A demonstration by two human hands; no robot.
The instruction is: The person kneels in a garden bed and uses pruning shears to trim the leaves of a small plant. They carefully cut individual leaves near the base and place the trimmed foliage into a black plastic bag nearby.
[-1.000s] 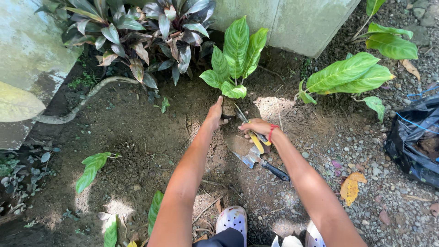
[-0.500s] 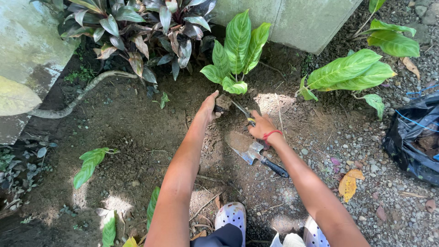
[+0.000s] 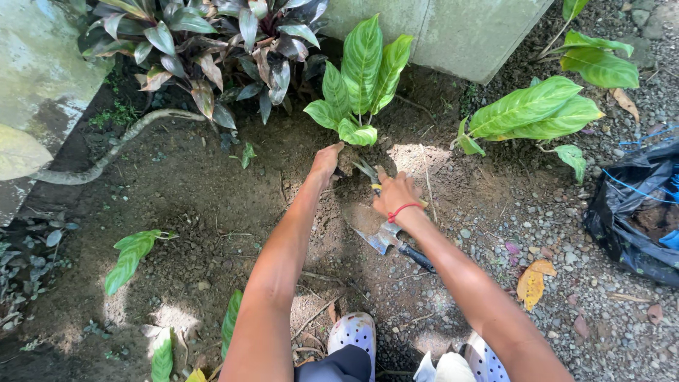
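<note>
Head view is showing the small green broad-leaved plant [image 3: 361, 92] already standing in dark soil at twelve o'clock. Left hand [image 3: 327, 159] is pressing earth at its base, grip curled; right hand [image 3: 394, 192] is clasping a yellow-handled tool [image 3: 368, 173]. A steel trowel [image 3: 385, 239] is lying beside. Firming seems to remain.
</note>
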